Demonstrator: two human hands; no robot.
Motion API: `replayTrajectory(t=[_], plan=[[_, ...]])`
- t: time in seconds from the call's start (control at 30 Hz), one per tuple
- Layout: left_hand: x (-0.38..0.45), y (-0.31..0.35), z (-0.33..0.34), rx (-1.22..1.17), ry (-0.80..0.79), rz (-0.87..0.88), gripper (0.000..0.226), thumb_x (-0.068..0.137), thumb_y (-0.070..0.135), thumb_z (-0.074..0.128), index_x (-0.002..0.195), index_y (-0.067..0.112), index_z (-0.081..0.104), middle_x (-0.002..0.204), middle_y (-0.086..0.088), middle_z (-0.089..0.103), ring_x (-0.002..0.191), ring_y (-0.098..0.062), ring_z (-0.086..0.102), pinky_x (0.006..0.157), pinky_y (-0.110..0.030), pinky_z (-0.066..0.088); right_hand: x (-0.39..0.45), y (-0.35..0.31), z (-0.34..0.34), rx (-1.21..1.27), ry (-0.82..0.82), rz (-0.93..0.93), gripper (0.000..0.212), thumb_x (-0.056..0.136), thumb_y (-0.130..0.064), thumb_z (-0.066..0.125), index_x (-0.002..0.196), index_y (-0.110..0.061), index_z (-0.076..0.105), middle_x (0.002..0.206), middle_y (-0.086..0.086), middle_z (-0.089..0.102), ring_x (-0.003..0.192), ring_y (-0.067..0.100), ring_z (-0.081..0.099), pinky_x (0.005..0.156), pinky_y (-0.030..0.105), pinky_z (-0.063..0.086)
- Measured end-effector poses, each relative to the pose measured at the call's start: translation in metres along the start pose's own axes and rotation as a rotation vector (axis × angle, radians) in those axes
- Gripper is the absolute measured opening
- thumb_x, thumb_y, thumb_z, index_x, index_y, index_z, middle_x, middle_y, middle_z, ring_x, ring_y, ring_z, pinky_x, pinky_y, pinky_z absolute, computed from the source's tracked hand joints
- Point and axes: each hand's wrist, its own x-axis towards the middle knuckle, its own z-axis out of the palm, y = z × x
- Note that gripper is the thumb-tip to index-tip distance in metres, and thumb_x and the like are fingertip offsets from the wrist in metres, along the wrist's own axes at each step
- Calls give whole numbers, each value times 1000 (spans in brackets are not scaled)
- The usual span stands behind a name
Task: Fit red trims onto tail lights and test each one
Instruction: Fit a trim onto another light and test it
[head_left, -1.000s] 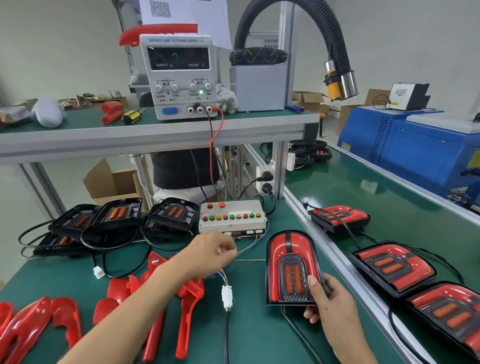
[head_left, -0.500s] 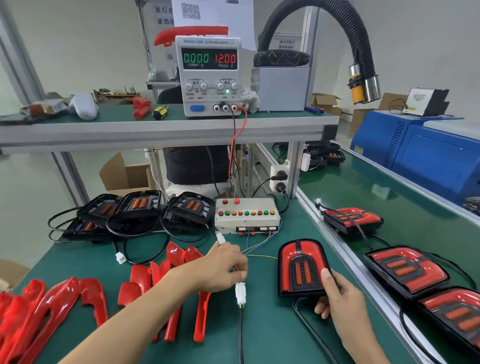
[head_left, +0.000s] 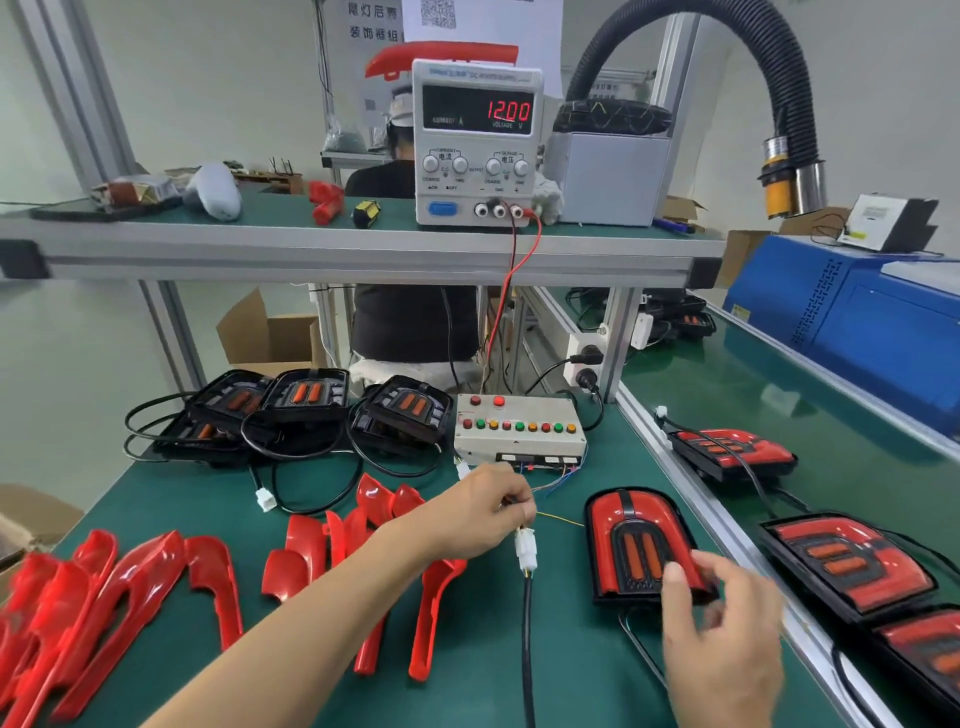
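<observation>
From the head camera, a cardboard box (head_left: 270, 332) stands open behind the green worktop (head_left: 322, 675); its contents cannot be seen. The tail light (head_left: 641, 545) with its red trim fitted lies flat on the worktop just beyond the right hand (head_left: 722, 654), long axis running away from the person, rounded end farthest. The right hand is blurred, fingers loosely spread, thumb tip over the light's near edge; whether it touches cannot be told. The left hand (head_left: 478, 512) pinches thin wires just above a white plug (head_left: 525, 545) joined to a black cable (head_left: 528, 644). Loose red trims (head_left: 156, 577) lie left of that hand, a button box (head_left: 519, 428) just beyond it.
</observation>
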Motion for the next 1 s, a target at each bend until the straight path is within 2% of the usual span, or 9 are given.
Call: replayTrajectory(t=[0.07,0.13,0.27,0.37,0.53,0.7,0.8,0.93,1.0], plan=[[2,3,1,0,-3,14,20,102,21,55,94,9,68,103,-8,61,97,-14,53,84,-19,40,-5,-22,7,34,-179,-151,11,86,-33,76,95,-29,71,90,-12,65,73,12,62,70,33,51],[3,5,2,-4,10,32,19,102,20,55,93,9,68,101,-7,60,96,-13,51,83,-16,37,-4,-42,19,54,-474,-140,6,91,-35,71,91,-30,72,80,-15,68,74,2,63,70,13,46],[2,5,2,-47,62,58,17,101,21,57,90,11,66,95,1,57,89,-6,48,79,-9,36,3,-65,48,129,-824,81,36,102,-42,55,82,-17,71,67,-6,71,53,-2,57,53,12,37],[1,1,2,-51,40,62,18,101,23,57,90,11,66,97,-3,59,94,-11,50,88,-24,40,-2,-65,59,246,-810,168,35,101,-31,60,75,-9,66,58,-3,66,47,1,52,50,13,36],[4,-6,-2,39,-74,37,26,98,38,59,76,24,61,92,0,55,94,-18,51,101,-44,35,-2,-62,60,254,-761,161,29,95,-35,68,77,-13,69,63,-3,71,52,2,61,52,14,42],[7,-7,-9,-41,-200,-32,31,94,45,62,72,25,63,84,9,55,79,-7,52,85,-37,43,0,-62,57,257,-797,167,36,93,-44,69,74,-13,70,66,1,73,50,3,59,49,13,39],[8,-9,-9,-86,-194,-60,33,93,48,61,70,24,63,87,-1,59,76,-12,54,82,-41,49,0,-61,55,365,-823,230,40,97,-42,65,73,-10,71,68,5,74,53,7,61,50,15,40],[9,-9,-9,-183,-240,-75,40,97,46,57,86,7,64,81,-4,55,73,-17,47,70,-34,40,-4,-55,57,438,-744,200,34,99,-34,64,73,-13,69,69,2,71,63,8,62,63,21,48],[9,-8,-8,-196,-263,-56,36,99,43,56,87,10,63,79,0,53,72,-16,46,70,-32,38,-5,-52,58,442,-721,188,34,98,-34,65,71,-14,69,67,2,70,62,8,60,63,23,47]])
